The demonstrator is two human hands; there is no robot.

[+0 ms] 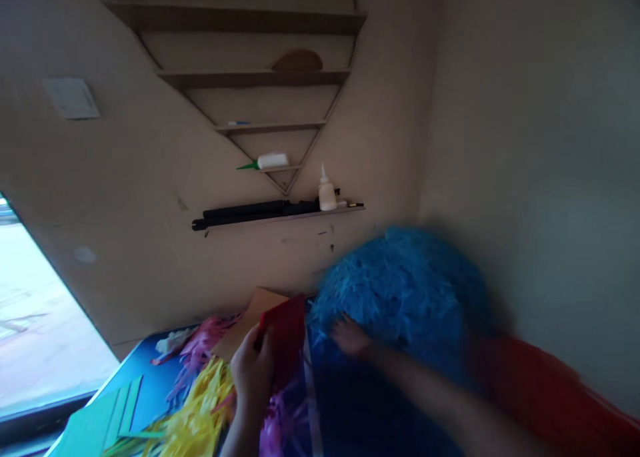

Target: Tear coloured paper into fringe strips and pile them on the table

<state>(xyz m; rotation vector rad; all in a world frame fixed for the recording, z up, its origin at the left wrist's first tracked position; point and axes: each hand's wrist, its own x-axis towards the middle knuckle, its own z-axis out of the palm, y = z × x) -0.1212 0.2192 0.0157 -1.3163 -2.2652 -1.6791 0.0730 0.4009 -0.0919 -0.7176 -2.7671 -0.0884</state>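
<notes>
My left hand (254, 364) is closed round the edge of a flat piece of red paper (287, 340), thumb on top, holding it up over the table. My right hand (351, 337) reaches forward to the lower left edge of a big fluffy heap of blue shredded paper (400, 290). Its fingers look stretched out and apart, though slightly blurred, and nothing shows in them. Whether they press into the heap is hard to see. Below my left arm lie yellow paper strips (195, 404) and pink-purple strips (285, 420).
Green sheets (103, 417) lie at the blue table's left end. Pink strips (213, 337) and brown card (255, 317) sit near the wall. A red heap (545, 390) is at right. Wall shelves (255, 80) and a ledge with a glue bottle (327, 194) hang above.
</notes>
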